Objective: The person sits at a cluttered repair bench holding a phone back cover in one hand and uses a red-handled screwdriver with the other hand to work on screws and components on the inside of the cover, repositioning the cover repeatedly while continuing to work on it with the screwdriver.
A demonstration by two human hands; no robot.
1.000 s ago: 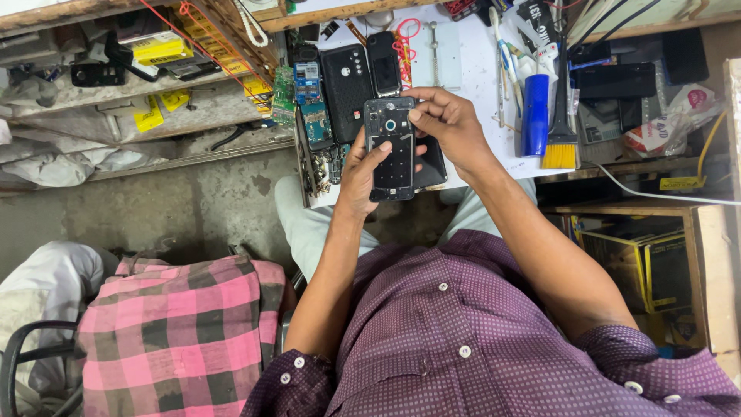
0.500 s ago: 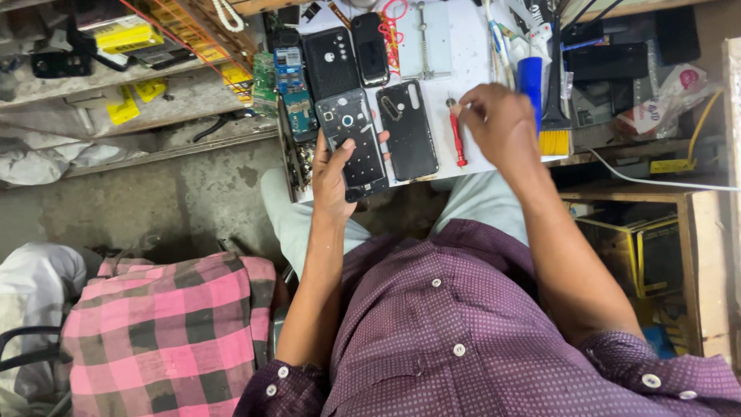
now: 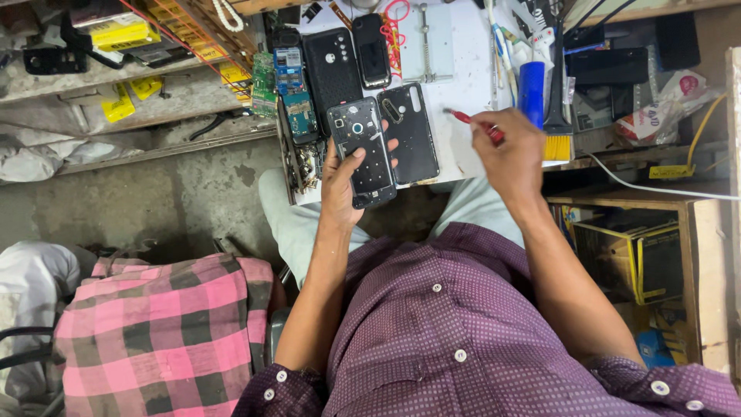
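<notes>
A: What is the left hand doing?

B: It is gripping an opened phone body, inner side up, its fingers wrapping round the edges. The body is hovering over the near edge of the white table.

A: And the right hand?

B: It is clenching a red-handled screwdriver just right of the phone body, the tip pointing left, apart from the phone.

A: What is lying between them?

B: A glossy black back cover, resting on the table, touching the phone body's right side.

A: So which step is this?

B: Judging by the pose, the tool is in hand but not yet engaging. Next, the tip needs lining up squarely on a screw while the left hand is steadying the body.
</notes>
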